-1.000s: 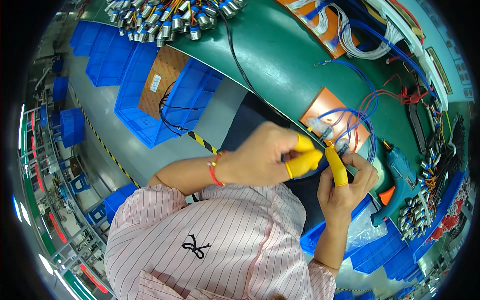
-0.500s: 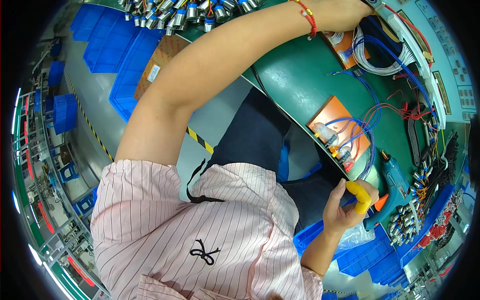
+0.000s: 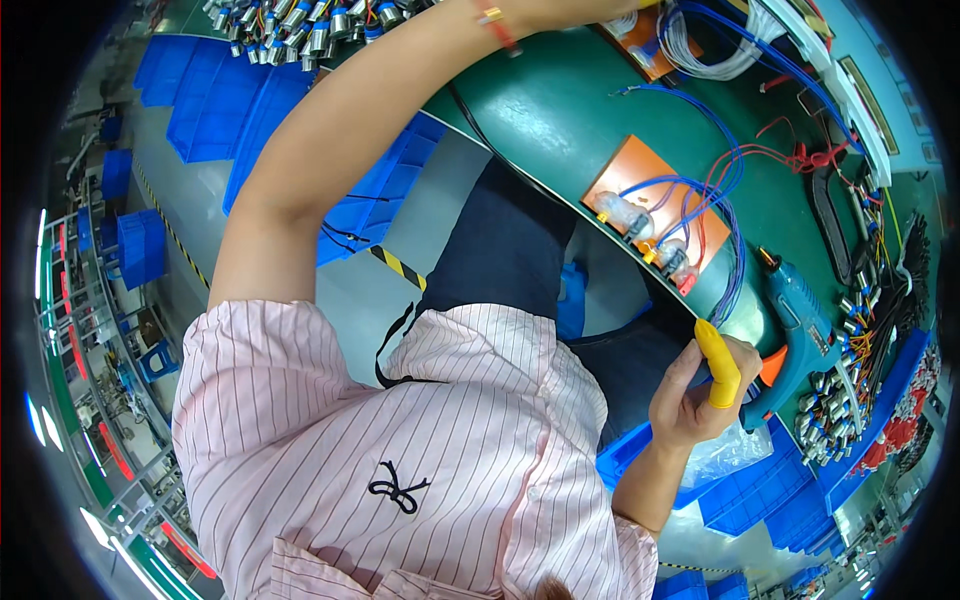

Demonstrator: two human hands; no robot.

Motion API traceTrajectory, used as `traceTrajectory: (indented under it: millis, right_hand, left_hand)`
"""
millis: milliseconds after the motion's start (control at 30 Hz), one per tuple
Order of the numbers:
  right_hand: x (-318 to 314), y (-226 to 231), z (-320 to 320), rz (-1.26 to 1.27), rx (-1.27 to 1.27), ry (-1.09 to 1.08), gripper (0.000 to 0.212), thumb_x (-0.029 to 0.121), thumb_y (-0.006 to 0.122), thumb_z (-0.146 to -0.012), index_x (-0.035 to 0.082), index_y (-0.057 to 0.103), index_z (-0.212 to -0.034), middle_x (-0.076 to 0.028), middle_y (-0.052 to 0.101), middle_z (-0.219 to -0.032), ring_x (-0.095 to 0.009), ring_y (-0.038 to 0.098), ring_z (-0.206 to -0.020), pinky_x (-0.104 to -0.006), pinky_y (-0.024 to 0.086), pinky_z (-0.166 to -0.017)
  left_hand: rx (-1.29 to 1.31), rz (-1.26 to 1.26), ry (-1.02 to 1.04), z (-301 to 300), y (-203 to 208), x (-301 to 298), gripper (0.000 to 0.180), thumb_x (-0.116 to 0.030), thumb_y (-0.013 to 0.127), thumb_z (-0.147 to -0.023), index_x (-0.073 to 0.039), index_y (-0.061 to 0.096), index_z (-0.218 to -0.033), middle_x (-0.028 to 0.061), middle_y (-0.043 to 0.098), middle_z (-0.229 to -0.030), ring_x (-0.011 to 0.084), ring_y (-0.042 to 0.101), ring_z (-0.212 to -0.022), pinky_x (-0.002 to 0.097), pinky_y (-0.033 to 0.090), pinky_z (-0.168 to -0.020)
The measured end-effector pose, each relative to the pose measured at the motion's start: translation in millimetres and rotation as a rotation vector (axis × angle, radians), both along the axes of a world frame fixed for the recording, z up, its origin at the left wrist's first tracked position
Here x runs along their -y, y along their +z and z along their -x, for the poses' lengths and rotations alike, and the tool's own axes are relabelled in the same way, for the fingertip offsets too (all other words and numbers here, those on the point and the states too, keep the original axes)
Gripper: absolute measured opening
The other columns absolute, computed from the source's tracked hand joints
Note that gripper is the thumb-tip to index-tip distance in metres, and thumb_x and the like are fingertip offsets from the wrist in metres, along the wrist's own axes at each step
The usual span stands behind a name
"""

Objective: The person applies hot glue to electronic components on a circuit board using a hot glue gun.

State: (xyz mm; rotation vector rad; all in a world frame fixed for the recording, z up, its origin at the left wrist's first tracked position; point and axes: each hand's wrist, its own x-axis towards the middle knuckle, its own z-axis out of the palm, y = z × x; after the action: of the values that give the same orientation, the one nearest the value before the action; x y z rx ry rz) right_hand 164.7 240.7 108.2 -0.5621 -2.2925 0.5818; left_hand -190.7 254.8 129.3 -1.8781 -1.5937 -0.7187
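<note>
My right hand (image 3: 703,388) is held up near the table edge. A yellow finger cot covers its raised index finger, the thumb stands apart from it, and nothing shows between them. Just beyond lies an orange block (image 3: 633,170) with connectors (image 3: 640,228) in cloudy clear glue, from which blue wires (image 3: 738,240) trail. To the right of this hand rests a teal glue gun (image 3: 800,305). My left arm reaches to the far side, where the left hand (image 3: 572,10) is cut off by the upper edge, near a second orange block (image 3: 640,50); its fingers are mostly hidden.
The green table (image 3: 530,110) carries a coil of white wires (image 3: 725,62), red wires (image 3: 790,155) and a black strap (image 3: 828,220). Metal parts with wires pile up at far left (image 3: 315,30) and right (image 3: 825,425). Blue bins (image 3: 215,115) stand at the left.
The view has shifted, so the table things sit farther up and left. My right index finger has straightened from a bent pose. My left hand has gone farther out of the picture.
</note>
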Motion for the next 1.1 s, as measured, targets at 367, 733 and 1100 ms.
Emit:
traceTrajectory:
  millis: [367, 733, 1100]
  right_hand:
    - [42, -5, 21, 1.549, -0.235, 0.502, 0.059, 0.045, 0.053, -0.09, -0.008, 0.05, -0.116, -0.008, 0.051, -0.08, -0.014, 0.049, -0.068, -0.0256, 0.04, -0.059]
    - [3, -4, -16, 1.237, -0.379, 0.092, 0.06, 0.043, 0.038, -0.095, -0.013, 0.056, -0.101, -0.011, 0.057, -0.067, -0.017, 0.049, -0.047, -0.0305, 0.043, -0.049]
    - [-13, 1, 23, 0.809, -0.367, 0.105, 0.03, 0.023, 0.049, -0.094, -0.007, 0.052, -0.088, -0.014, 0.051, -0.071, -0.015, 0.047, -0.053, -0.0225, 0.036, -0.045]
  left_hand:
    - [0.258, 0.065, -0.456, -149, 0, 176, 0.019, -0.011, 0.063, -0.073, -0.012, 0.069, -0.091, 0.0036, 0.064, -0.096, 0.0179, 0.059, -0.087, 0.0299, 0.047, -0.074]
    - [1.364, 0.266, -0.276, -196, -39, 159, 0.019, -0.015, 0.06, -0.087, -0.004, 0.065, -0.101, 0.0101, 0.063, -0.1, 0.0206, 0.06, -0.087, 0.0308, 0.049, -0.075]
    - [2.608, 0.44, -0.422, -201, -60, 123, 0.028, -0.021, 0.049, -0.096, 0.004, 0.06, -0.102, 0.0144, 0.065, -0.092, 0.0173, 0.063, -0.079, 0.0295, 0.051, -0.076]
